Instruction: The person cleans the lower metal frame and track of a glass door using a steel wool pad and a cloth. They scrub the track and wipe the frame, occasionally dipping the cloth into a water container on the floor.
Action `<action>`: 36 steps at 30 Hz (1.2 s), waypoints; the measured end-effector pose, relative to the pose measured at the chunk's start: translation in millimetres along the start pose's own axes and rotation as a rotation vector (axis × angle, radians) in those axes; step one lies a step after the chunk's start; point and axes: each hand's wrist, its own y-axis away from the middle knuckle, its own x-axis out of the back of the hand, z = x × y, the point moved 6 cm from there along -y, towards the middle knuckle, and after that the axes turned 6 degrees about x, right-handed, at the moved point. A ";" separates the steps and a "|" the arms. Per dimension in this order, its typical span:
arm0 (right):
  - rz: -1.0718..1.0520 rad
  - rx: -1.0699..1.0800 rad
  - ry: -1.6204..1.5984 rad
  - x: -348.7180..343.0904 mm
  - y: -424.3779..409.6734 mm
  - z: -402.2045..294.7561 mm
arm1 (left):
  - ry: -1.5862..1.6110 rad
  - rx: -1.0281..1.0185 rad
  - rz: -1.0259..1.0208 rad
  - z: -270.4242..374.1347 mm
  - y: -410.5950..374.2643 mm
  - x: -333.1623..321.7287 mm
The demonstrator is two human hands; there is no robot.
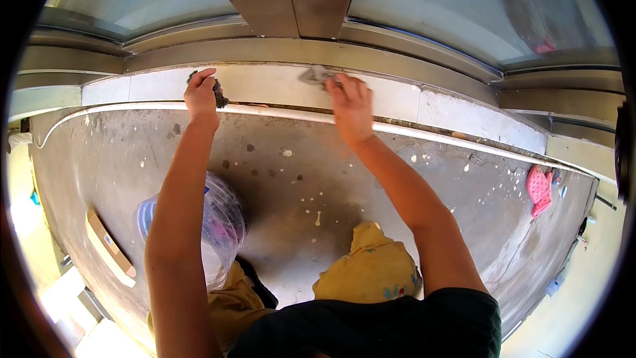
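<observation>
My left hand [201,98] grips a dark, coarse scouring pad [219,95] above the left part of a white tiled sill [273,83]. Farther right, my right hand [353,104] presses a blurred grey cloth or pad [320,77] on the same sill, near the metal window frame [308,51]. A white hose or cable [298,113] runs along the sill's lower edge, passing under both hands. Dark debris shows in the gap beside it.
A clear plastic container or bag [226,219] stands by my left forearm. A cardboard piece [112,251] lies at the left on the stained concrete floor [288,184]. Pink slippers or similar items [539,190] are at the far right. Glass panes [447,10] rise beyond the frame.
</observation>
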 end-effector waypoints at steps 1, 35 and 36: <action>0.001 -0.025 0.063 17.3 12.3 24.5 | -0.007 -0.011 -0.029 -4.9 1.0 -8.6; 0.118 -0.077 -0.076 97.7 45.7 114.2 | -0.619 -0.902 0.033 -26.0 61.3 -85.6; -0.009 -0.011 -0.040 82.5 40.2 97.1 | -0.611 -0.883 0.021 -26.4 61.1 -86.4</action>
